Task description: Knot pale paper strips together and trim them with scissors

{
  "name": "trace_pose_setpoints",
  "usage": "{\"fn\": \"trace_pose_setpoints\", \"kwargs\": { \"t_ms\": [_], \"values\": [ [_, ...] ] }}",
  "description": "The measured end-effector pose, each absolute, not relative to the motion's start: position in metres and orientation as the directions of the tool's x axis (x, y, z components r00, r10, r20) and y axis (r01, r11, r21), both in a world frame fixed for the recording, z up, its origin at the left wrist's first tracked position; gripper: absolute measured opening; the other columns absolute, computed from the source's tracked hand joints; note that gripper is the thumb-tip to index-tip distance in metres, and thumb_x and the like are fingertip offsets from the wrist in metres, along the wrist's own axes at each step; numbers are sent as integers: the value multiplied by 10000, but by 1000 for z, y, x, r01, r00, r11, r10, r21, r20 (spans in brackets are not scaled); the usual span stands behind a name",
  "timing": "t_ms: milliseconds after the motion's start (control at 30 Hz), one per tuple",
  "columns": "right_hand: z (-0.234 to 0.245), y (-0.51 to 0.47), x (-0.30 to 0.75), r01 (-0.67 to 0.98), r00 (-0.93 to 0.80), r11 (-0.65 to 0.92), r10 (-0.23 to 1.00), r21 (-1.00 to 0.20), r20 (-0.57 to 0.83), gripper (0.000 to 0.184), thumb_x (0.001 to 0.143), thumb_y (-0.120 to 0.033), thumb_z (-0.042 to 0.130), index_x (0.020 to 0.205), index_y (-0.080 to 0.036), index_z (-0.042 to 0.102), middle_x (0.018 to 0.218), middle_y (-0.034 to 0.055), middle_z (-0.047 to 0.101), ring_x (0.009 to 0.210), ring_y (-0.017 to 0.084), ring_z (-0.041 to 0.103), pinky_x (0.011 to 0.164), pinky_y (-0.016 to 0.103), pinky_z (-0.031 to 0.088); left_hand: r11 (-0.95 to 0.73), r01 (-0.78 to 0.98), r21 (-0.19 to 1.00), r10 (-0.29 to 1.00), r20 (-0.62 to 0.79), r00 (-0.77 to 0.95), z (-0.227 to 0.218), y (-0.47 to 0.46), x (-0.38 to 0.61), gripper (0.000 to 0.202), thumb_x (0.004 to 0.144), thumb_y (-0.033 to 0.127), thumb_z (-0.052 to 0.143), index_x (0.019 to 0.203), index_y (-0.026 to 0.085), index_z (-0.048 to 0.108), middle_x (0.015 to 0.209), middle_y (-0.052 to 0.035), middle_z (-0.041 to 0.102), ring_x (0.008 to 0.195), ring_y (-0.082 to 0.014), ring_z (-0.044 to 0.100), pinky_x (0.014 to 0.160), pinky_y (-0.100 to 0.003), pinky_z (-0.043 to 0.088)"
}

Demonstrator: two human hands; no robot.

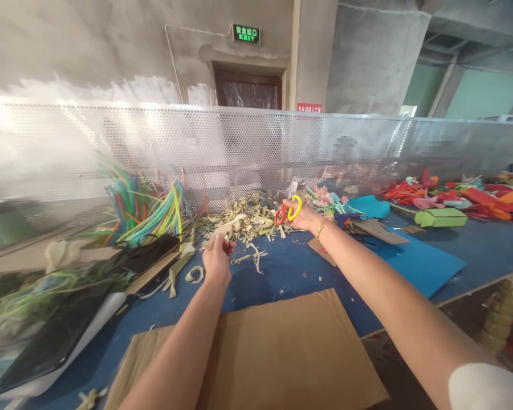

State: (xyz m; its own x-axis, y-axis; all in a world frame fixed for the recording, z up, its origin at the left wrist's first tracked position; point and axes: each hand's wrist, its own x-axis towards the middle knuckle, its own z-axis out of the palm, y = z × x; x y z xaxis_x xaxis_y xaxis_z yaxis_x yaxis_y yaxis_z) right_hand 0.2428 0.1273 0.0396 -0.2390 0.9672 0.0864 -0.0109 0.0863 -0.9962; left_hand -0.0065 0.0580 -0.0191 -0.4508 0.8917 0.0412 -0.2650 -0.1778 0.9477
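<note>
My right hand is closed around a pair of scissors with one yellow and one red loop, held over the back of the table. Their blades cannot be made out. Lower and to the left, my left hand is pinched closed at the near edge of a heap of dried husk strips. A pale husk strip runs out from its fingertips. Several loose curled pieces lie on the blue table between and beside my hands. Below my forearms is a flat cardboard sheet.
Bundles of coloured stems stand back left, near a black tray-like sheet. To the right lie blue sheets, a green box and red and orange felt pieces. A perforated metal screen closes off the table's back.
</note>
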Motion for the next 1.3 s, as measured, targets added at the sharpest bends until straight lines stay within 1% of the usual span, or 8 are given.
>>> {"fn": "trace_pose_setpoints", "kwargs": {
  "t_ms": [100,200,333,500,600,800,1067,1300],
  "values": [
    [44,117,243,-116,-230,64,969,-991,90,127,894,-238,436,990,-190,502,871,40,652,841,143,648,751,287,511,-184,-257,949,902,59,-428,-20,59,-6,266,651,423,563,581,184,468,565,-14,589,459,-90,439,418,-194,265],
    [42,97,234,-193,-290,95,945,-977,150,248,814,-176,491,1057,-221,479,849,-1,631,784,137,647,749,306,519,-185,-244,952,904,67,-423,-21,61,-6,277,663,431,567,581,174,504,571,-25,598,475,-99,456,420,-198,270],
    [27,65,209,-140,-351,60,930,-988,106,325,753,-262,595,1061,-228,494,716,-33,576,587,123,579,543,243,484,-200,-306,931,883,35,-469,-17,61,-7,279,684,438,563,625,166,541,585,-28,607,468,-96,451,406,-191,265],
    [8,50,162,-177,-111,43,992,-983,64,538,582,-329,795,1002,-245,468,592,-108,450,393,56,395,359,173,301,-245,-459,854,878,-4,-478,-8,56,-6,305,741,459,569,662,167,528,576,6,562,454,-73,432,386,-161,264],
    [4,52,133,-314,-35,121,990,-942,139,643,483,-330,844,988,-246,455,673,-102,507,418,43,418,398,178,348,-243,-475,846,923,51,-382,-9,51,1,348,738,493,619,673,163,531,580,11,559,470,-65,439,402,-148,295],
    [-3,59,100,-315,75,270,963,-910,260,496,564,-388,781,932,-242,482,710,-63,549,509,96,513,443,215,428,-213,-383,899,974,166,-152,-19,40,21,485,659,562,713,946,176,643,677,17,599,516,-83,485,439,-172,358],
    [-14,65,108,-282,105,377,926,-882,362,500,572,-348,757,981,-237,493,670,-68,547,503,102,522,465,227,472,-247,-245,938,963,210,-168,-20,37,25,527,687,621,656,964,173,684,659,9,588,519,-92,468,444,-180,333],
    [-12,63,112,-266,142,366,930,-892,339,481,591,-362,729,994,-235,499,666,-63,547,463,100,496,424,232,452,-165,-183,969,985,155,-72,-18,37,23,512,682,593,675,986,182,689,720,-16,622,584,-122,511,478,-195,372]
  ]
}}
